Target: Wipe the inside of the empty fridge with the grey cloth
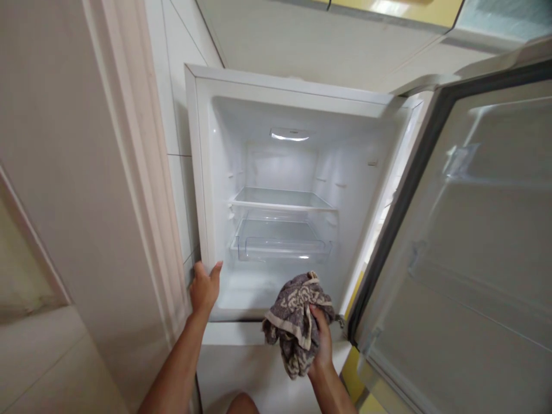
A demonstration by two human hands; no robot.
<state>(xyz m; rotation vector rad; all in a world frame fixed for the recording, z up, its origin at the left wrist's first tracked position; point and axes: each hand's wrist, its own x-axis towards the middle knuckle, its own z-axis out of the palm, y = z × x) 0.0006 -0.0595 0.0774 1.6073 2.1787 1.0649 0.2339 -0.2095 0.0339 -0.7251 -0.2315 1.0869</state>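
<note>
A bunched grey-brown towel [297,322] with a cream pattern and pale border is in my right hand [322,344]. My right thumb presses on it, and the fingers beneath are mostly hidden. It is in front of the lower opening of a white refrigerator [276,83]. My left hand [205,287] grips the refrigerator's left front edge, thumb toward the inside and fingers round the outer side. Inside are a glass shelf [282,198] and, below it, a clear plastic drawer [284,249]. A lamp [291,134] shows at the top of the compartment.
The refrigerator door [474,230] stands wide at the right, with clear door racks and a dark seal. A pale door frame [133,172] and white wall tiles [176,115] are close on the left. Yellow cabinets [397,8] hang above. A knee [242,404] shows at the bottom.
</note>
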